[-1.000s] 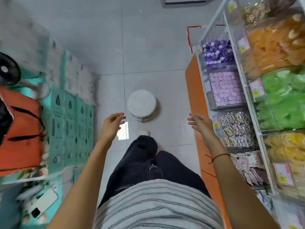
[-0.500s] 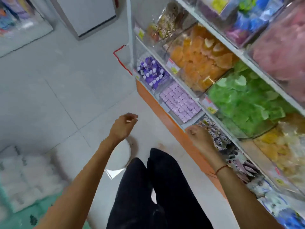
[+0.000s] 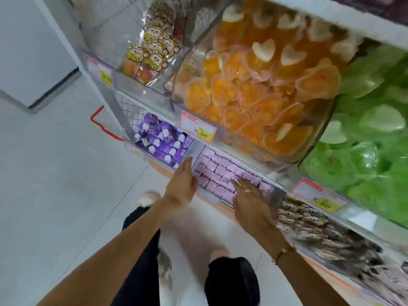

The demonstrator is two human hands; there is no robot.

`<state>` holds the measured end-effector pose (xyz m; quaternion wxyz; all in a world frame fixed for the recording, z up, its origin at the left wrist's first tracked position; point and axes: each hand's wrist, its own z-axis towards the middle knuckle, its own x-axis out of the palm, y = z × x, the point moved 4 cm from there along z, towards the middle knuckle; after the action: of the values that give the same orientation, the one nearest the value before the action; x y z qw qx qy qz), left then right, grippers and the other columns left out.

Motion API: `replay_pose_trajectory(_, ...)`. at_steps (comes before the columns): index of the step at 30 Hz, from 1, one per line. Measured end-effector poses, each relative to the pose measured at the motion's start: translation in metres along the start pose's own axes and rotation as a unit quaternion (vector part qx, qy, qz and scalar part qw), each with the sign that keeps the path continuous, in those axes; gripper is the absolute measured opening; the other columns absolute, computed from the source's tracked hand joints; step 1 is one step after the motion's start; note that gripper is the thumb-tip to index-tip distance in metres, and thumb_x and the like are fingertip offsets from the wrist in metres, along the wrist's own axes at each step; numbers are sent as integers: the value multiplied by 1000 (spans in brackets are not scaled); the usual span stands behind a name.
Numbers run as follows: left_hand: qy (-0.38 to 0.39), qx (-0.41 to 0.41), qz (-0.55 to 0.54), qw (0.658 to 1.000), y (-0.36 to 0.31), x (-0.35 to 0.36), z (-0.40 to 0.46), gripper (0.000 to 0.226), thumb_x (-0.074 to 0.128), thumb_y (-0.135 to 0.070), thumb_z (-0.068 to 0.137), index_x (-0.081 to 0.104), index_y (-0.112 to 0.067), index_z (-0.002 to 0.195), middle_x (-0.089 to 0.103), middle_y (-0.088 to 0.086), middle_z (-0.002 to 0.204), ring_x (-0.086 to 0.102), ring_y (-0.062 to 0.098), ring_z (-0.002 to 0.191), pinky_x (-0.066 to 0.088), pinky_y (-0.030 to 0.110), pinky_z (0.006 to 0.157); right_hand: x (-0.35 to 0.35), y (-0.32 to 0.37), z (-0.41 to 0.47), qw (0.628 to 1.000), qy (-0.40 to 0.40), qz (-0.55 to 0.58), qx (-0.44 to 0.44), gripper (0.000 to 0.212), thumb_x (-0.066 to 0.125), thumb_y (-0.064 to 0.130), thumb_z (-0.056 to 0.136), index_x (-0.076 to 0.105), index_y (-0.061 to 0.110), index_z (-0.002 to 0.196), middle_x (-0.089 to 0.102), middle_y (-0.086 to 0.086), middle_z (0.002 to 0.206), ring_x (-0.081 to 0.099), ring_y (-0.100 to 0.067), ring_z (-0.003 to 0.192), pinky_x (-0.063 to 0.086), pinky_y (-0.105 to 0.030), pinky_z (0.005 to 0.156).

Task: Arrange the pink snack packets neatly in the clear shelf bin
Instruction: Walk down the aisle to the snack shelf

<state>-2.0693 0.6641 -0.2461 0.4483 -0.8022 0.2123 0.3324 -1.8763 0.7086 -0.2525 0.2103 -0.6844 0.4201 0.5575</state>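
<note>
Both hands open, grasping nothing — left hand [image 3: 183, 186] at nine o'clock of the pink packets [image 3: 223, 173], right hand [image 3: 249, 195] flat on them — I reckon a hard press could buckle the rows.

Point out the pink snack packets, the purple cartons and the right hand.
pink snack packets [image 3: 223, 171]: head view, on a packet top mid-bin.
purple cartons [image 3: 164, 143]: head view, on a carton mid-pile.
right hand [image 3: 250, 197]: head view, on the back of the hand.

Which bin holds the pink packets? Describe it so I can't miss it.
Find the big bin of orange heart jellies. On the shelf right below sits the clear bin of pink packets, with the right hand over it. Purple cartons fill the bin on one side, speckled packets the other.
</note>
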Motion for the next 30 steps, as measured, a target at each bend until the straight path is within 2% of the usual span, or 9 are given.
replay_pose_trajectory(2,-32,52,-23,998,14,15,30,61,41,-13,99,9,-4,150,14,12,157,16,24,145,16,26,113,20,3,19,999,-37,2,9,50,35,31,100,27,21,149,27,1,155,21,-17,143,18,-34,117)
replay_pose_trajectory(4,-44,98,-57,993,31,29,55,60,42,-15,99,11,-8,150,18,9,157,18,24,144,19,29,114,36,4,33,995,-94,29,30,43,47,27,97,46,18,139,42,-3,147,36,-22,137,29,-39,113)
replay_pose_trajectory(7,-41,165,-114,979,51,46,75,52,40,-17,99,24,-18,148,39,7,147,39,30,133,36,40,107,57,3,38,976,-214,44,22,26,61,17,88,68,12,112,63,-10,121,60,-32,112,52,-45,89)
replay_pose_trajectory(11,-96,316,-75,941,65,51,88,46,45,-12,97,36,-19,141,46,-11,122,47,10,110,31,14,84,81,1,38,954,-299,-4,-13,32,45,27,94,68,13,111,64,-8,115,60,-33,105,52,-42,82)
replay_pose_trajectory(15,-95,395,0,914,67,52,107,40,46,-3,91,40,-11,130,54,7,112,53,29,94,42,38,84,92,1,39,942,-332,-41,-9,32,43,26,96,66,11,113,63,-10,113,59,-32,102,51,-40,81)
replay_pose_trajectory(20,-90,383,12,919,63,49,106,21,42,-4,94,43,-1,114,46,19,95,53,43,89,42,46,76,95,13,27,944,-320,-73,40,29,48,21,96,65,13,119,62,-12,119,56,-33,110,45,-44,90)
replay_pose_trajectory(23,-60,369,-37,927,61,47,102,22,41,2,92,46,3,113,53,26,105,54,43,98,41,42,80,83,18,4,921,-364,-108,87,26,57,19,92,65,14,116,61,-13,118,54,-34,111,45,-44,88)
replay_pose_trajectory(27,-32,311,-159,936,62,45,96,29,46,4,92,53,-1,120,60,17,119,56,35,112,42,24,81,68,4,-29,883,-410,-83,214,32,55,14,90,52,1,120,54,-20,115,53,-38,101,42,-39,74)
replay_pose_trajectory(30,-56,274,-109,954,70,52,98,30,45,-10,96,46,-7,126,59,17,121,55,37,111,45,42,93,70,-16,-35,884,-351,-9,309,32,48,17,94,41,0,120,55,-20,110,57,-38,95,34,-34,60)
